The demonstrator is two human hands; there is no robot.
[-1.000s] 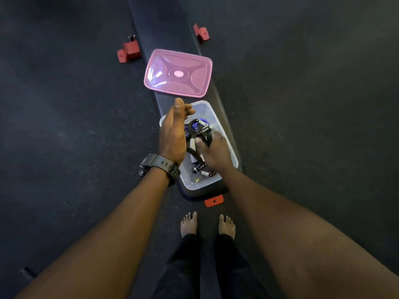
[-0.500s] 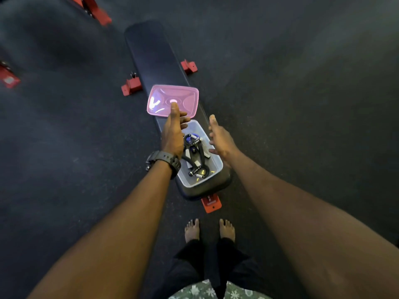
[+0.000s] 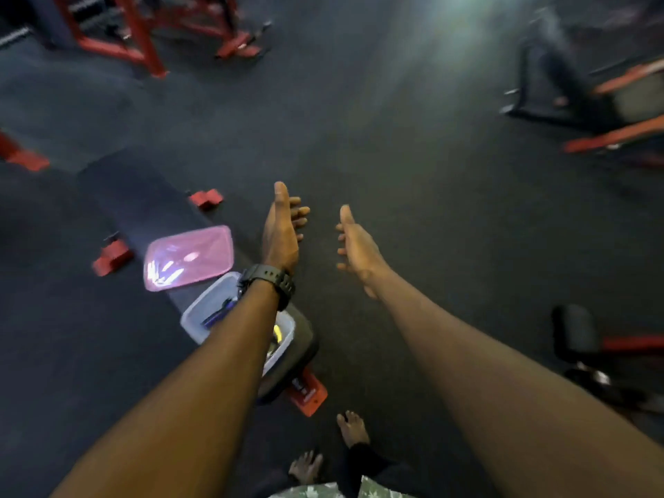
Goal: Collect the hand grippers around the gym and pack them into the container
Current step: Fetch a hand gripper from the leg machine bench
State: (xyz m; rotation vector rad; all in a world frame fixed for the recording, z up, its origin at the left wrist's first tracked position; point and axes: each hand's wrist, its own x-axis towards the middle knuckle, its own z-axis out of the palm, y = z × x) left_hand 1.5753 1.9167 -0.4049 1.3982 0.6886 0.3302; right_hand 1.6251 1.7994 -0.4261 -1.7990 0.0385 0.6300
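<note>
A clear plastic container sits on the near end of a dark gym bench, at lower left of the view. My left forearm covers most of it; only a bit of a blue hand gripper and something yellow show inside. Its pink lid lies on the bench just behind it. My left hand and my right hand are held out over the bare floor to the right of the bench, both empty with fingers apart.
Red bench feet and a red end bracket stick out around the bench. Red machine frames stand at the back left, more equipment at the right, and a padded roller at the lower right. Dark rubber floor lies ahead.
My right hand has let go of the hand gripper in the container. Both hands lifted away to the right and the view swung right, off the bench.
</note>
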